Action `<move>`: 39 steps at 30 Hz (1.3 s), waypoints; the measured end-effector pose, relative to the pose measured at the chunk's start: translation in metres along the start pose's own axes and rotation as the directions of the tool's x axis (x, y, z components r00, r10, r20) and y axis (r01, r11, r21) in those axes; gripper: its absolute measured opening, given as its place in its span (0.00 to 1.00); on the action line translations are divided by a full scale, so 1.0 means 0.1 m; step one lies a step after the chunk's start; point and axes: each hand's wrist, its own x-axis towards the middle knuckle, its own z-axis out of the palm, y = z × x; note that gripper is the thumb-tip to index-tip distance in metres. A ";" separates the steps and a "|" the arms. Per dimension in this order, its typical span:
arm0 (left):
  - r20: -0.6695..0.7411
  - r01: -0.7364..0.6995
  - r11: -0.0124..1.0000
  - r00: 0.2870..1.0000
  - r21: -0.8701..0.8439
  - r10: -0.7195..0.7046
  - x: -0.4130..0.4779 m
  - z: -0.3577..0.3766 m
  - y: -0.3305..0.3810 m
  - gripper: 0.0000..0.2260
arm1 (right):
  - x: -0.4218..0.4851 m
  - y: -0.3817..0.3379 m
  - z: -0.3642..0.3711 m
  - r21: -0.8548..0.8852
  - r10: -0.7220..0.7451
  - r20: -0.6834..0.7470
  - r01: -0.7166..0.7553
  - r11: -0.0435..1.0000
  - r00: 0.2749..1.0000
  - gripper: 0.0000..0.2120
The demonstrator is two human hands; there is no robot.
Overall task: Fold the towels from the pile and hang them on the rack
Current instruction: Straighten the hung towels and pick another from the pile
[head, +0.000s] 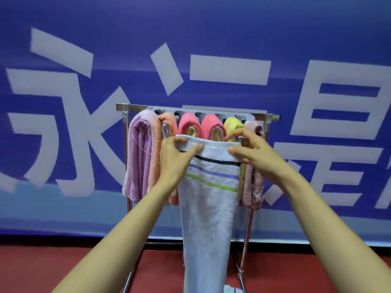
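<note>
A white towel (208, 208) with black, blue and green stripes hangs down over the near bar of the metal rack (124, 107). My left hand (175, 157) pinches its folded top edge at the left, thumb in front and fingers over the top. At the right end of that edge my right hand (251, 149) pinches it the same way. Behind it, several folded towels hang on the rack: a purple one (138, 157), an orange one (156, 157), two pink ones (189, 123), a yellow one (231, 124) and a mottled pink one (252, 182).
A blue banner (211, 39) with large white characters covers the wall behind the rack. The floor (42, 269) is red. The rack's metal legs (243, 261) slant down on both sides of the hanging towel. A bit of another striped cloth (231, 290) shows at the bottom edge.
</note>
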 end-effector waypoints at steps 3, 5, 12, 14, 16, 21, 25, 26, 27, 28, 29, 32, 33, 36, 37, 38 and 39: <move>-0.049 -0.020 1.000 0.999 -0.008 0.019 0.02 0.07 0.11 0.21 | -0.02 -0.26 -0.01 -0.023 -0.032 0.137 0.035 0.999 0.990 0.06; -0.058 -0.042 0.999 0.997 0.002 0.042 0.03 0.12 0.19 0.21 | -0.02 -0.36 -0.03 -0.045 -0.035 0.205 0.045 0.998 0.978 0.08; 0.011 -0.121 0.990 0.993 0.078 0.121 0.15 0.12 0.28 0.21 | 0.08 -0.55 -0.06 -0.150 -0.001 0.242 0.039 0.988 0.970 0.10; 0.014 -0.128 0.987 0.992 0.099 0.127 0.20 0.08 0.27 0.21 | 0.13 -0.59 -0.07 -0.185 0.042 0.293 0.013 0.983 0.955 0.15; 0.034 -0.138 0.983 0.990 0.120 0.135 0.24 0.05 0.27 0.19 | 0.19 -0.60 -0.03 -0.223 0.057 0.294 0.010 0.975 0.954 0.15; 0.230 -0.228 0.967 0.953 0.116 0.197 0.39 -0.08 0.24 0.11 | 0.47 -0.49 0.12 -0.645 -0.151 0.066 0.157 0.748 0.986 0.02; 0.292 -0.126 0.991 0.947 -0.050 0.135 0.42 -0.17 0.27 0.13 | 0.63 -0.40 0.17 -0.683 -0.185 0.125 0.220 0.697 0.975 0.04; 0.296 -0.073 0.988 0.949 -0.135 0.111 0.42 -0.16 0.28 0.10 | 0.65 -0.38 0.19 -0.678 -0.189 0.146 0.238 0.695 0.971 0.05; 0.306 -0.030 0.979 0.948 -0.201 0.092 0.42 -0.16 0.29 0.09 | 0.68 -0.36 0.21 -0.678 -0.191 0.153 0.244 0.693 0.969 0.06; 0.312 0.004 0.967 0.947 -0.256 0.079 0.41 -0.15 0.30 0.09 | 0.70 -0.35 0.23 -0.679 -0.194 0.148 0.242 0.693 0.970 0.06; 0.323 0.039 0.951 0.944 -0.306 0.065 0.40 -0.14 0.30 0.11 | 0.71 -0.33 0.24 -0.675 -0.199 0.133 0.236 0.699 0.971 0.06; 0.347 0.140 0.893 0.938 -0.428 0.019 0.38 -0.10 0.33 0.11 | 0.76 -0.28 0.24 -0.644 -0.237 0.057 0.218 0.733 0.970 0.11; 0.354 0.154 0.883 0.935 -0.443 0.014 0.38 -0.09 0.34 0.10 | 0.77 -0.27 0.24 -0.631 -0.254 0.031 0.216 0.745 0.967 0.13; 0.383 0.149 0.887 0.923 -0.438 0.034 0.38 -0.06 0.31 0.07 | 0.79 -0.24 0.22 -0.585 -0.277 -0.020 0.213 0.783 0.961 0.15; 0.391 0.140 0.894 0.919 -0.426 0.043 0.38 -0.05 0.30 0.08 | 0.79 -0.22 0.22 -0.576 -0.277 -0.023 0.214 0.789 0.961 0.15; 0.391 0.130 0.900 0.919 -0.416 0.048 0.38 -0.03 0.28 0.10 | 0.80 -0.21 0.22 -0.573 -0.278 -0.023 0.215 0.791 0.960 0.15; 0.380 0.121 0.903 0.923 -0.413 0.051 0.39 -0.02 0.27 0.11 | 0.80 -0.19 0.21 -0.574 -0.286 -0.022 0.222 0.788 0.958 0.14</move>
